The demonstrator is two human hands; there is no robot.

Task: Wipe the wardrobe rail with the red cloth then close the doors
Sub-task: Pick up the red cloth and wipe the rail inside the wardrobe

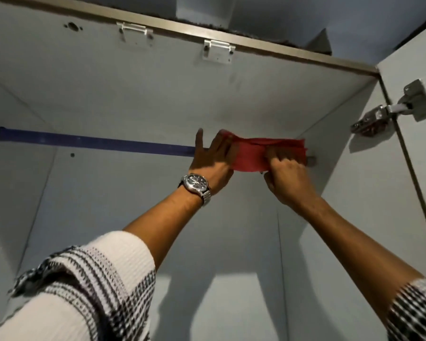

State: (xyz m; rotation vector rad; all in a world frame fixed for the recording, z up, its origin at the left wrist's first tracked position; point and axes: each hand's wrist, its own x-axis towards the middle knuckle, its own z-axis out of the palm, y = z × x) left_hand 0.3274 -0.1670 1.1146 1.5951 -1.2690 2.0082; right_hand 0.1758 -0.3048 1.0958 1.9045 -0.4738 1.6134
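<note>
1. The rail (94, 141) looks smooth, blue and slightly glossy, like plastic or painted metal.
2. The red cloth (253, 153) is soft, matt fabric.
3. The wardrobe panels (133, 94) are smooth, matt white board.
4. The hinge (379, 116) is shiny metal.
5. The watch (196, 184) has a polished metal band.
6. The sleeve (84, 291) is ribbed knit cloth.

I am seeing no readable text anywhere; the wristwatch (196, 182) dial at seven o'clock is showing nothing legible.
</note>
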